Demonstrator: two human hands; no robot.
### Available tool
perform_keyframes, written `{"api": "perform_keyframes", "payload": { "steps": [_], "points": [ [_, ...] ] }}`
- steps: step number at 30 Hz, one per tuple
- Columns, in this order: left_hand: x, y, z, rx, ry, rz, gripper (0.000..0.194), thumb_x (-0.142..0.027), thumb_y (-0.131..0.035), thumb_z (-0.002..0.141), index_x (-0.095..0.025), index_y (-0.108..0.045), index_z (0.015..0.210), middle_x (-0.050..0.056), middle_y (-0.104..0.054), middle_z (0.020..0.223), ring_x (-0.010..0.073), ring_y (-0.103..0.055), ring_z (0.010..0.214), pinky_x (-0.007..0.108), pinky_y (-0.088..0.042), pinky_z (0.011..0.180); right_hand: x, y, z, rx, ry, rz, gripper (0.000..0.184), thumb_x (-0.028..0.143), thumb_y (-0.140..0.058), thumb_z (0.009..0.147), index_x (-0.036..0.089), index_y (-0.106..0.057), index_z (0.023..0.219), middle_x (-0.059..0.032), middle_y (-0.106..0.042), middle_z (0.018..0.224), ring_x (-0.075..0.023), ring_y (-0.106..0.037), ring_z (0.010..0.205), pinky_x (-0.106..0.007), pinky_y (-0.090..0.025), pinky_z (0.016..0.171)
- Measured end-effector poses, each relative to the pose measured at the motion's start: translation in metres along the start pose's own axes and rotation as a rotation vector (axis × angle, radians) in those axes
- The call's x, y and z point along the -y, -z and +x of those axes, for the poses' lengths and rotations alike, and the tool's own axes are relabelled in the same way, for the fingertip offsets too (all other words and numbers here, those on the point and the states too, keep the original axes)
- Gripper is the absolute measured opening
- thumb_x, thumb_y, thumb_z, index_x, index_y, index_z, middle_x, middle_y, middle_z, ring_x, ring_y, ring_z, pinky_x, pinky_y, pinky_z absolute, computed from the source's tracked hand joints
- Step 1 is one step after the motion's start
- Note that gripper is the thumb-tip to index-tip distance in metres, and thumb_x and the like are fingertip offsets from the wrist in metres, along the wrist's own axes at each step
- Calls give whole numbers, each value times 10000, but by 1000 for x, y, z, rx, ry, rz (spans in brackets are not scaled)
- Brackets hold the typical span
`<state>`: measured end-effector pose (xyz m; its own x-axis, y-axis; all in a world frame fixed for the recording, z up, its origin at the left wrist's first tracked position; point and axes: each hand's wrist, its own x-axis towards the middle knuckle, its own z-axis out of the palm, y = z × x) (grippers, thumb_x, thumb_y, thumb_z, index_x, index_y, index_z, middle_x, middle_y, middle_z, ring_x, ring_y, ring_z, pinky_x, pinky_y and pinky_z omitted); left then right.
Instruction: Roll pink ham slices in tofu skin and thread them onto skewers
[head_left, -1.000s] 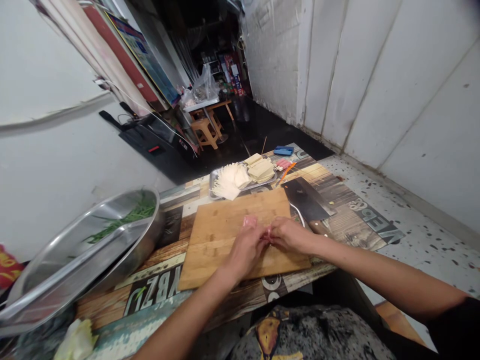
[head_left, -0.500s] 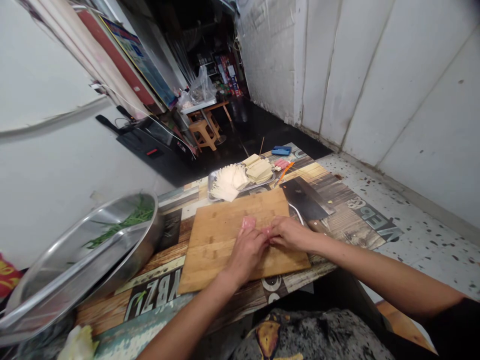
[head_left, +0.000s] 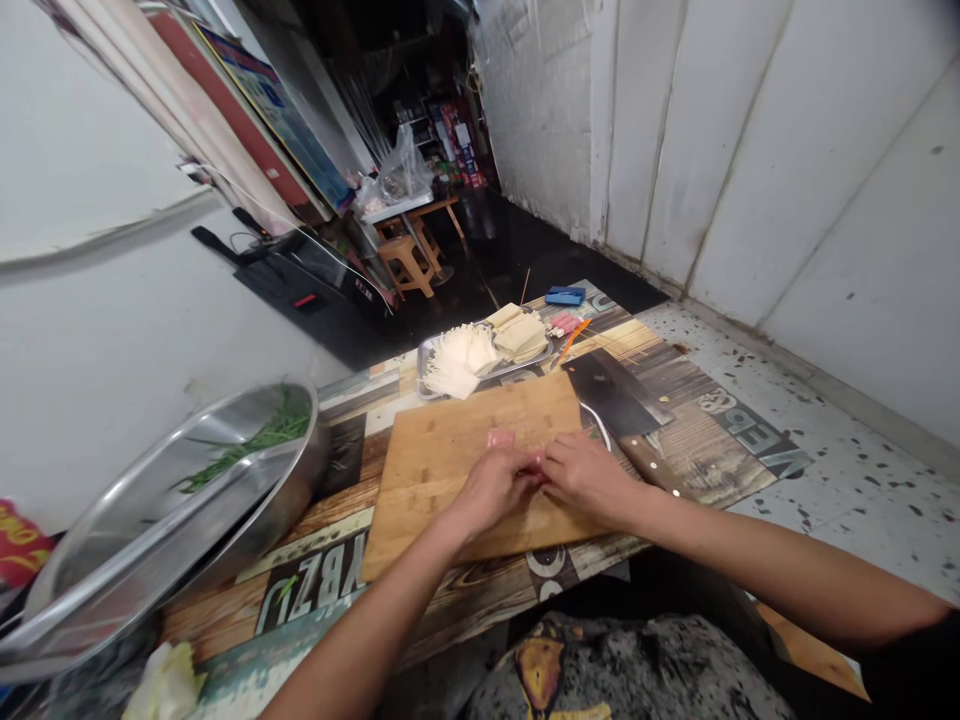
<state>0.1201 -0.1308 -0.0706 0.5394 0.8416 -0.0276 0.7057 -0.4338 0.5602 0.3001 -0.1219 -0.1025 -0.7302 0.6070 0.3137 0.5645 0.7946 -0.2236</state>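
My left hand (head_left: 491, 487) and my right hand (head_left: 587, 478) meet over the middle of a wooden cutting board (head_left: 435, 468). Both have fingers curled together on a small pink piece of meat (head_left: 500, 438) that lies on the board; most of it is hidden under the fingers. A dark cleaver (head_left: 609, 388) lies flat on the table just right of the board, its handle pointing toward me.
A metal tray (head_left: 429, 349) with pale strips and stacked tofu sheets stands behind the board. A big steel bowl (head_left: 112, 555) with green stalks sits at left. A blue block (head_left: 565, 295) and an orange stick (head_left: 573, 338) lie far right. Pale leafy scrap (head_left: 165, 680) at near left.
Both hands have stayed together on the pink piece, shifting only slightly on the board. The view has tilted a little.
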Motion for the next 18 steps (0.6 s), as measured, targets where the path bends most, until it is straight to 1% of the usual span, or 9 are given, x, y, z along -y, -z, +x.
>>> {"api": "perform_keyframes", "payload": {
  "steps": [3,5,8,11,14,16,18],
  "points": [
    [-3,3,3,47,36,-2,161,-124,-550,809,-155,-676,714,13,-682,710,124,-552,624,225,-359,601,4,-10,-4,-56,30,-59,209,198,-467,934,94,-647,918,-97,-603,831,-219,-514,870,-352,-393,759],
    [-5,5,4,57,66,-12,168,-141,-552,813,-159,-683,710,5,-683,696,120,-547,606,220,-355,588,4,-11,-4,-43,25,-54,210,189,-457,939,85,-638,962,-94,-605,835,-219,-520,865,-348,-395,758],
    [-3,4,3,47,121,-56,154,-175,-566,819,-172,-710,767,0,-705,735,133,-579,643,221,-380,612,1,-6,4,56,38,-28,215,209,-478,933,82,-650,960,-98,-623,849,-222,-540,859,-344,-402,751],
    [1,1,0,23,179,-166,146,-215,-582,828,-209,-725,858,-14,-728,838,151,-626,743,225,-418,672,-8,4,16,162,72,47,210,241,-517,918,112,-682,904,-85,-646,803,-202,-559,802,-315,-398,725],
    [2,-5,-5,-59,211,-210,128,-254,-601,830,-211,-710,882,-16,-721,859,152,-626,761,229,-426,681,-20,14,27,258,72,220,193,261,-567,884,145,-711,825,-56,-665,735,-150,-556,684,-249,-364,636],
    [-1,-10,-10,-141,195,-126,118,-256,-594,841,-195,-693,855,-3,-699,812,153,-600,735,243,-412,669,-27,18,32,323,49,331,175,228,-591,853,149,-724,772,-34,-668,682,-118,-537,619,-218,-326,578],
    [-4,-15,-15,-226,152,29,114,-236,-579,854,-195,-685,841,15,-677,800,167,-575,751,269,-392,690,-31,20,34,363,39,401,138,170,-613,808,147,-735,748,-21,-668,646,-100,-521,584,-203,-304,551]
  ]
}}
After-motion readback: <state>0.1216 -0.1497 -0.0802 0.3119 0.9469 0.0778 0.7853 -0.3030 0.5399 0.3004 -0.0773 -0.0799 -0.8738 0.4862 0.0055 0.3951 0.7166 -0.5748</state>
